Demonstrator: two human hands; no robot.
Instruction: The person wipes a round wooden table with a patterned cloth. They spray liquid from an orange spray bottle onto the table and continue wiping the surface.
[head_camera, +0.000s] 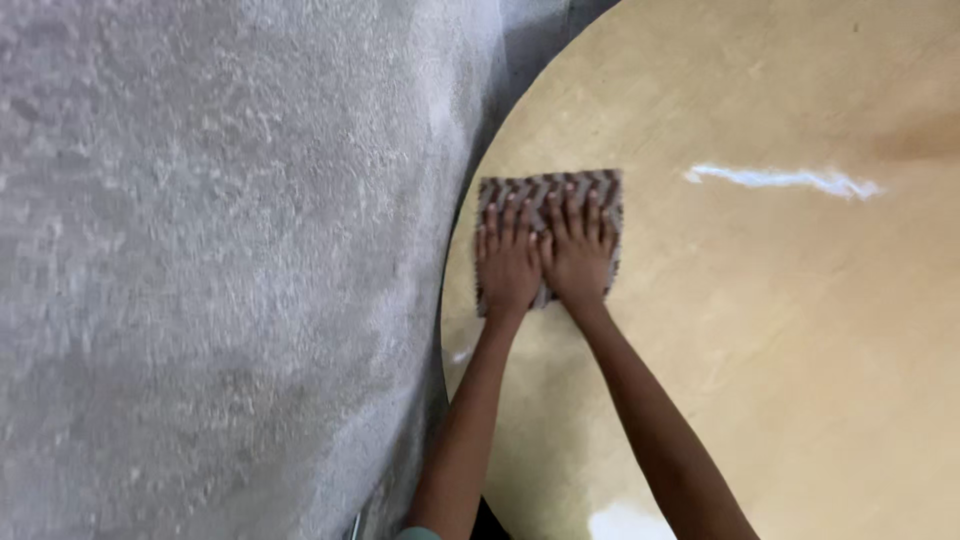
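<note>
- Left hand (508, 262) lies flat, palm down, on the cloth (548, 190); grip is spread, fingers straight and slightly fanned, pinching nothing.
- Right hand (578, 252) is also flat, palm down, on the same cloth; grip spread the same way, fingers pointing away from the person.
- The two hands sit side by side, inner edges touching or nearly so; can't tell which.
- Both forearms run up from the bottom edge of the view and converge at the cloth.
- Cloth is brownish grey with a zigzag, ribbed texture, roughly rectangular, lying flat under both palms.
- Far edge of the cloth shows beyond the fingertips; its left and right edges show on either side of the hands.
- Cloth sits on the round worktop (780, 380), close to its left rim.
- Worktop is light tan and glossy; curved edge sweeps from top centre down to bottom centre.
- White streak (785, 180) of glare or wetness on the worktop to the right of the cloth, well apart; can't tell which.
- Smaller pale patch (625, 522) near the bottom edge of the worktop, between the forearms.
- Grey textured floor (200, 270) fills the left half of the view, blurred.
</note>
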